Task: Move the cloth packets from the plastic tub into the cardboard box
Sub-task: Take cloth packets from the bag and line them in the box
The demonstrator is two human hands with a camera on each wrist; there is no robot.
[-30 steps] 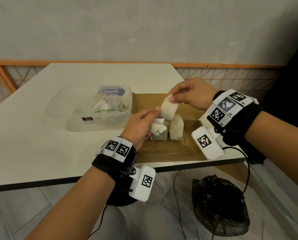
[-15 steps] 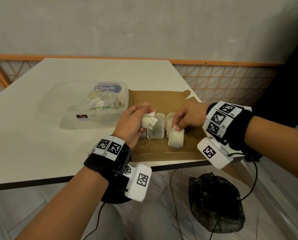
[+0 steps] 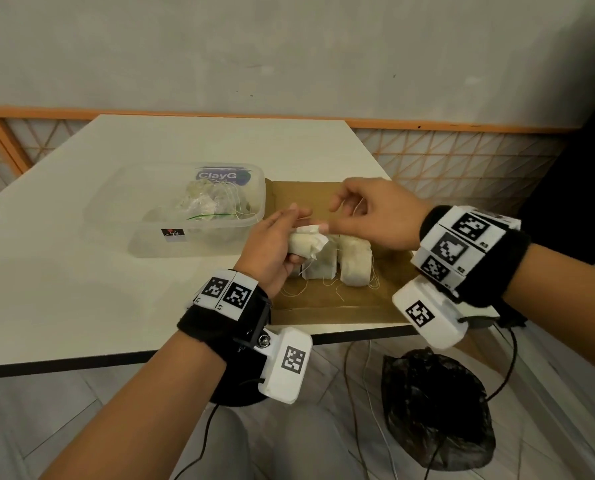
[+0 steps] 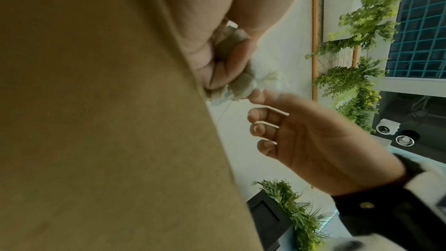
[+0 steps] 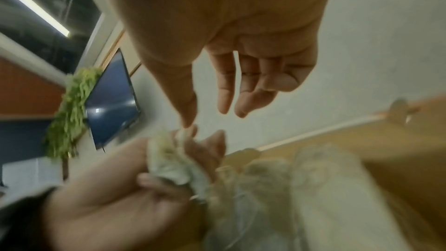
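My left hand [image 3: 290,237] grips a white cloth packet [image 3: 306,244] just above the left part of the flat cardboard box [image 3: 323,303]. The held packet [image 4: 241,85] shows between the curled left fingers [image 4: 229,60]. My right hand [image 3: 334,216] hovers over it with loose, spread fingers and holds nothing; its thumb tip [image 5: 188,121] touches the packet's top [image 5: 169,163]. Other packets [image 3: 354,261] stand upright in the box, right under both hands. The clear plastic tub [image 3: 116,209] to the left holds more packets [image 3: 209,206] with loose strings.
The tub and box sit side by side on a white table [image 3: 64,289], the box close to the near edge. A black plastic bag [image 3: 434,410] and cables lie on the floor below. An orange lattice rail [image 3: 445,157] runs behind the table.
My right hand set its packet upright in the box, let go, and rose back to the packet in my left hand. The left hand kept its packet, staying over the box's left side.
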